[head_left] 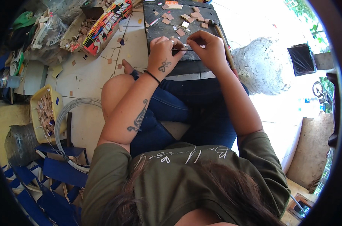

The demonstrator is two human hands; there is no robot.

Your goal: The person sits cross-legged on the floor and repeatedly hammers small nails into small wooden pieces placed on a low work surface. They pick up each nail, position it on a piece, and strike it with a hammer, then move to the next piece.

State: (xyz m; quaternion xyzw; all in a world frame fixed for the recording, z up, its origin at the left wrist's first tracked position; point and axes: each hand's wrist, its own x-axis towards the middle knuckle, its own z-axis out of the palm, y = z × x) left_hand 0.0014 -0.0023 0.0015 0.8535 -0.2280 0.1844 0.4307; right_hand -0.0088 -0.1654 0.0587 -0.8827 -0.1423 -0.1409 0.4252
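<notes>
Here, beyond shirt lettering (165, 160), left fingers (179, 55) pinch wood (184, 48); right fingers (195, 35) bunch, contents unclear.

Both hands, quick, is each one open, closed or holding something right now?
Left hand: closed, holding a small wooden piece.
Right hand: closed in a pinch; anything in it is too small to tell.

Our low dark table (154, 31) carries scattered wooden squares (195, 15), mostly beyond our left hand (165, 51) and right hand (209, 48). We have a hammer (221, 35) along its edge, right of our right hand. Left of our grip, stray chips (109, 61) and a yellow tray (57, 101) sit on our pale tiled floor (84, 69).
</notes>
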